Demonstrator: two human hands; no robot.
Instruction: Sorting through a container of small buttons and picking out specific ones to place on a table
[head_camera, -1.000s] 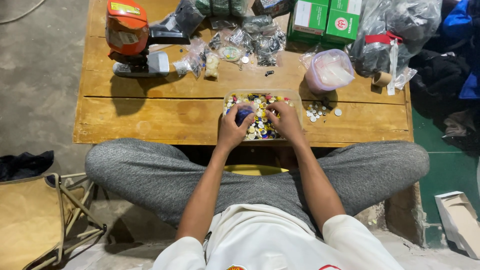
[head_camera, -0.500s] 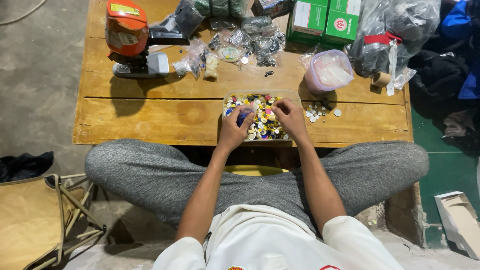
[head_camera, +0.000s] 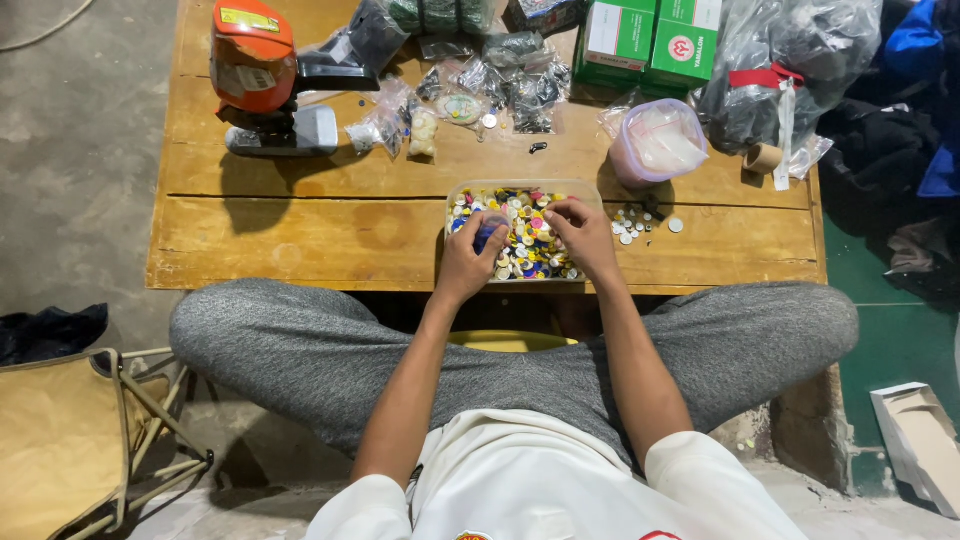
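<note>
A clear plastic tray (head_camera: 520, 187) full of small coloured buttons rests at the near edge of a low wooden table (head_camera: 330, 225). My left hand (head_camera: 468, 262) lies on the tray's left side, curled around a small blue-purple object. My right hand (head_camera: 585, 238) is over the tray's right side, its fingertips pinched among the buttons. A few loose white buttons (head_camera: 635, 226) lie on the wood just right of the tray. I sit cross-legged in grey trousers in front of the table.
An orange and grey machine (head_camera: 262, 80) stands at the far left. Small plastic bags of parts (head_camera: 470, 80), green boxes (head_camera: 650, 40), a pink tub in a bag (head_camera: 655, 140) and a big clear bag (head_camera: 780, 70) line the back. A folding stool (head_camera: 70, 440) is at my left.
My right hand has shifted slightly up and right over the tray's buttons. My left hand has stayed in place with the small blue object.
</note>
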